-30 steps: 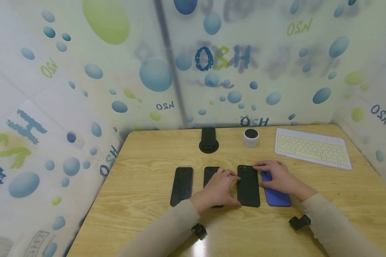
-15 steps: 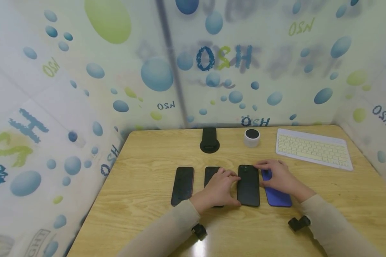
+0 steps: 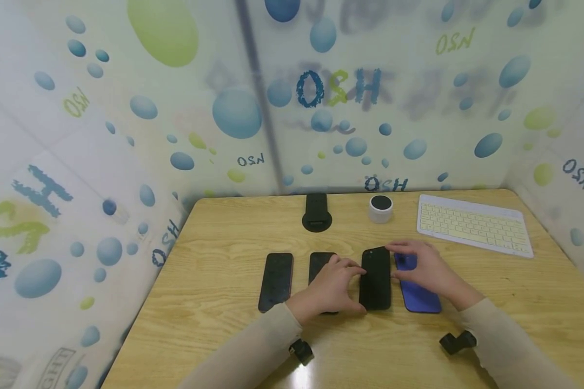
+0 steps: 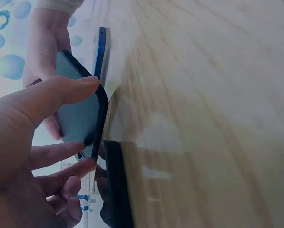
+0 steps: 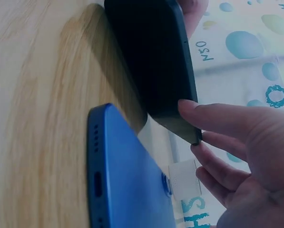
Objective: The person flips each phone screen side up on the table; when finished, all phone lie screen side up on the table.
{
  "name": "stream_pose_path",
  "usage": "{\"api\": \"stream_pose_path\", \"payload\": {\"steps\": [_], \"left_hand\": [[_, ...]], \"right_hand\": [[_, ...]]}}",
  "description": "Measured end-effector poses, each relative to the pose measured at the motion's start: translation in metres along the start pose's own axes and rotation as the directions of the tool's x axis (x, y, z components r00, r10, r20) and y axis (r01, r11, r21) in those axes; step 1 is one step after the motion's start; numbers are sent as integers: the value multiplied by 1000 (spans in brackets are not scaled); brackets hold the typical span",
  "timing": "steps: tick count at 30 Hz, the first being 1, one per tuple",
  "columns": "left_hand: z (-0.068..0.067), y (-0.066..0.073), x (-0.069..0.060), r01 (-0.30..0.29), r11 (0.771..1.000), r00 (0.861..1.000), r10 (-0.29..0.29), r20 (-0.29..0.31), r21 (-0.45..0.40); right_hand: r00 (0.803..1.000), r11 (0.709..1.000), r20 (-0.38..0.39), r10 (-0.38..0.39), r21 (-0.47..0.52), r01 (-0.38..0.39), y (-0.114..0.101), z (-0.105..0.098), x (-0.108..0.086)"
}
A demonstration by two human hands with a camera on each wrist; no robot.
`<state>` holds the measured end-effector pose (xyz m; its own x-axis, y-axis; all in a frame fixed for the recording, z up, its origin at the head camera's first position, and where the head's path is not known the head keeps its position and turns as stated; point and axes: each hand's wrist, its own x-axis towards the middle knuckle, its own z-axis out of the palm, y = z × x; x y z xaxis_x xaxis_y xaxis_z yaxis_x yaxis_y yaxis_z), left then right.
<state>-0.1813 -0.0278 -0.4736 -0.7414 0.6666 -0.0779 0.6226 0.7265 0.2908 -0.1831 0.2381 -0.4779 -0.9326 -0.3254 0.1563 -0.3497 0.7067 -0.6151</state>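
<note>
Between my two hands, a black smartphone (image 3: 376, 281) stands tilted, camera side up, its right edge raised off the table. My left hand (image 3: 330, 286) holds its left edge, thumb near the lower corner and fingers farther up. My right hand (image 3: 425, 267) pinches the raised right edge near the top, thumb on the dark underside of the phone (image 5: 151, 52). A blue smartphone (image 3: 420, 296) lies flat, partly beneath my right hand. Under my left hand lies another dark phone (image 3: 318, 265), mostly covered. Farther left is a dark phone (image 3: 276, 281), screen up.
Behind the phones stand a black stand with a round base (image 3: 316, 213) and a small white cylinder with a dark top (image 3: 380, 209). A white keyboard (image 3: 474, 224) lies at the back right of the wooden table (image 3: 214, 270). Patterned sheets enclose the back and sides.
The black smartphone lay flat; its right edge is now lifted and it leans toward the left. My right hand has risen slightly with that edge. My left hand stays nearly in place.
</note>
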Motion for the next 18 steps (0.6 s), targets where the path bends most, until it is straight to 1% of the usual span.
{"api": "stream_pose_path", "payload": {"steps": [3, 8, 14, 18], "left_hand": [[0, 1, 0, 2, 1000, 1000, -2, -1, -16], [-1, 1, 0, -1, 996, 1000, -1, -15, -89], [-5, 1, -3, -15, 986, 999, 9, -36, -167], [-8, 1, -4, -32, 980, 998, 22, -53, -195]], "right_hand": [[1000, 1000, -17, -12, 12, 12, -3, 0, 0], [999, 999, -40, -34, 39, 36, -5, 3, 1], [998, 998, -48, -46, 50, 49, -9, 6, 4], [997, 997, -49, -53, 60, 56, -13, 7, 5]]}}
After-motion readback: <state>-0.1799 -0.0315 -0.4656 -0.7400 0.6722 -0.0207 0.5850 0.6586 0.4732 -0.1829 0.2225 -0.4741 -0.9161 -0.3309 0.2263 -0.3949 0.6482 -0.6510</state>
